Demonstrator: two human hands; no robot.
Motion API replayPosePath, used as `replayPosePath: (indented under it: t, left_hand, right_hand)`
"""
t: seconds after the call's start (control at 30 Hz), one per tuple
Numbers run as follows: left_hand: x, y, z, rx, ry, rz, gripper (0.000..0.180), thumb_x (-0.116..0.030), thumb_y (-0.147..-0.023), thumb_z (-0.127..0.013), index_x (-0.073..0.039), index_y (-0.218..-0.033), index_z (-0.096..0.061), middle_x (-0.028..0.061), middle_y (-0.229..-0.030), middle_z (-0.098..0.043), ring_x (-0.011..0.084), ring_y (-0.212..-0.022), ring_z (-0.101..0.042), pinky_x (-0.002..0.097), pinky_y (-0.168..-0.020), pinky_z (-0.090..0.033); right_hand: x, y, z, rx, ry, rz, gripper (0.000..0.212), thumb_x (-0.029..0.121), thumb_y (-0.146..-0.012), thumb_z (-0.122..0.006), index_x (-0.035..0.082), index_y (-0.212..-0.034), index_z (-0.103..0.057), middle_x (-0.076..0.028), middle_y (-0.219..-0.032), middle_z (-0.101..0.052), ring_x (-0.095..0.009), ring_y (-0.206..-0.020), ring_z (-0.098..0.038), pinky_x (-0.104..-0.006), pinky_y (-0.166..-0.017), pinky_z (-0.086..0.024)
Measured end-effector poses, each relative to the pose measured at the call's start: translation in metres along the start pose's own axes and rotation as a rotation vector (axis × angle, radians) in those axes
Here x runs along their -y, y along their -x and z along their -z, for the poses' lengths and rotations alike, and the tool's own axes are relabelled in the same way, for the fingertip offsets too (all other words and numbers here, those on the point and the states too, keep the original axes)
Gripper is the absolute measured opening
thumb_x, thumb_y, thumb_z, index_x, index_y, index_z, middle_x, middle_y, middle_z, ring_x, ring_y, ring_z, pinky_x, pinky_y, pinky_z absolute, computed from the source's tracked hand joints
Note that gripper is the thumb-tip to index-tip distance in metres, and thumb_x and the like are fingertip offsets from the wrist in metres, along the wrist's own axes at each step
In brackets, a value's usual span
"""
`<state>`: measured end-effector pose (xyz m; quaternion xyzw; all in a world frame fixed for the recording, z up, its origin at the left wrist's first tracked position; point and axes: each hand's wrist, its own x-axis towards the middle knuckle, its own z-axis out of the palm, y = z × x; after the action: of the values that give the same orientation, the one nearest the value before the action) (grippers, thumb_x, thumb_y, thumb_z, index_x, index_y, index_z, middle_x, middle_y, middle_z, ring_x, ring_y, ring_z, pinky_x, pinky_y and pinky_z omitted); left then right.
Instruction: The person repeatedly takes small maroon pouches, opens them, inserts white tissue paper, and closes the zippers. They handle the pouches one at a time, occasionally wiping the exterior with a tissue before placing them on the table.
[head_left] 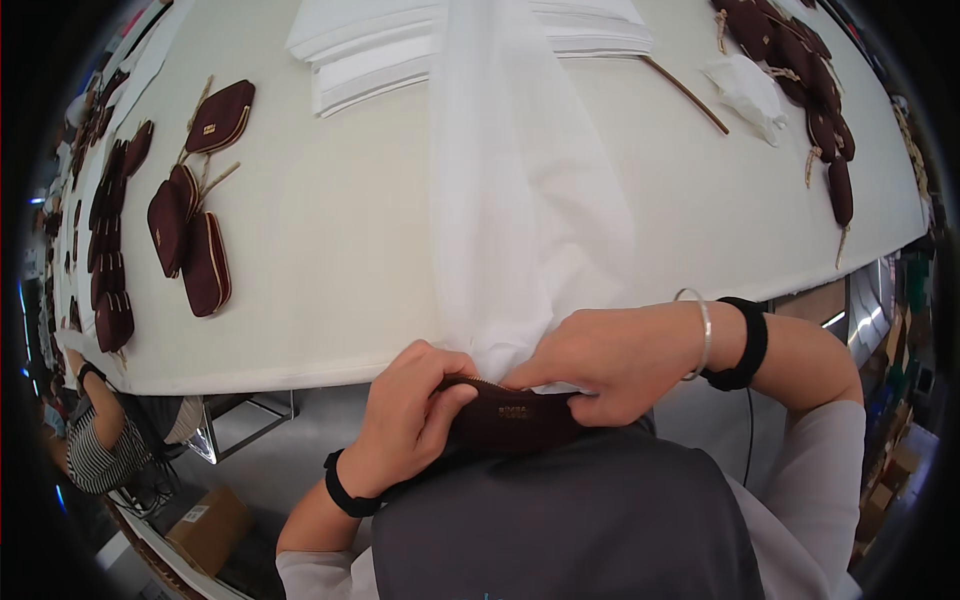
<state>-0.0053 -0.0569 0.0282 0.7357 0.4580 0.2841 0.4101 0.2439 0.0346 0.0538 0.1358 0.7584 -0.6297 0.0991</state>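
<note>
A dark maroon zip pouch (pixel 515 422) with small gold lettering is held at the table's front edge, close to my body. My left hand (pixel 405 415) pinches its left end by the zipper, thumb in front and fingers behind. At the other end my right hand (pixel 610 360) is closed, its thumb on the pouch's front and its fingers at the opening. White tissue-like paper (pixel 500 290) runs down the table, and its bunched lower end meets the pouch opening between my hands. How far the paper reaches inside is hidden.
White sheets (pixel 375 75) lie stacked at the table's far side, with a thin brown stick (pixel 685 95) beside them. Maroon pouches (pixel 205 265) lie left, more pouches (pixel 800 65) right, near crumpled white paper (pixel 745 95). Another person's arm (pixel 100 400) shows far left.
</note>
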Motion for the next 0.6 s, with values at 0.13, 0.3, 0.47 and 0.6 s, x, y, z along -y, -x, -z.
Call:
replayPosePath:
  t: [0.13, 0.3, 0.47, 0.6]
  left_hand:
    - [-0.018, -0.015, -0.008, 0.009, -0.056, -0.343, 0.052, -0.027, -0.069, -0.091, -0.007, -0.111, -0.066, 0.012, -0.109, -0.063, 0.0292, -0.098, -0.063, 0.0383, -0.08, -0.054]
    - [-0.02, -0.027, -0.007, 0.125, 0.14, 0.032, 0.048, -0.019, -0.074, -0.09, -0.005, -0.111, -0.065, 0.01, -0.105, -0.068, 0.0242, -0.085, -0.067, 0.0334, -0.075, -0.055]
    - [-0.019, -0.045, 0.002, 0.408, 0.373, 0.31, 0.04, -0.02, -0.084, -0.085, -0.003, -0.116, -0.067, 0.0083, -0.096, -0.074, 0.0187, -0.071, -0.067, 0.0309, -0.073, -0.055]
    - [-0.021, -0.063, 0.008, 0.65, 0.425, 0.572, 0.026, -0.019, -0.09, -0.078, -0.001, -0.109, -0.073, 0.0073, -0.095, -0.075, 0.0163, -0.075, -0.065, 0.0272, -0.074, -0.053]
  right_hand:
    - [0.001, -0.01, 0.002, 0.087, 0.026, -0.054, 0.041, 0.007, -0.08, -0.064, -0.001, -0.12, -0.062, -0.019, -0.082, -0.066, -0.035, -0.073, -0.063, -0.0428, -0.067, -0.049]
    - [-0.01, 0.031, -0.012, -0.501, 0.097, 0.124, 0.038, 0.015, -0.081, -0.073, 0.003, -0.116, -0.064, -0.014, -0.094, -0.068, -0.033, -0.076, -0.063, -0.0425, -0.068, -0.049]
    - [-0.01, 0.066, -0.049, -0.717, 0.31, -0.083, 0.032, 0.021, -0.084, -0.078, 0.013, -0.113, -0.067, -0.004, -0.09, -0.063, -0.024, -0.067, -0.061, -0.0357, -0.059, -0.047]
    - [-0.021, 0.059, -0.062, -0.94, 0.19, -0.16, 0.014, 0.019, -0.087, -0.077, 0.01, -0.096, -0.071, -0.003, -0.084, -0.063, -0.019, -0.06, -0.06, -0.0314, -0.053, -0.045]
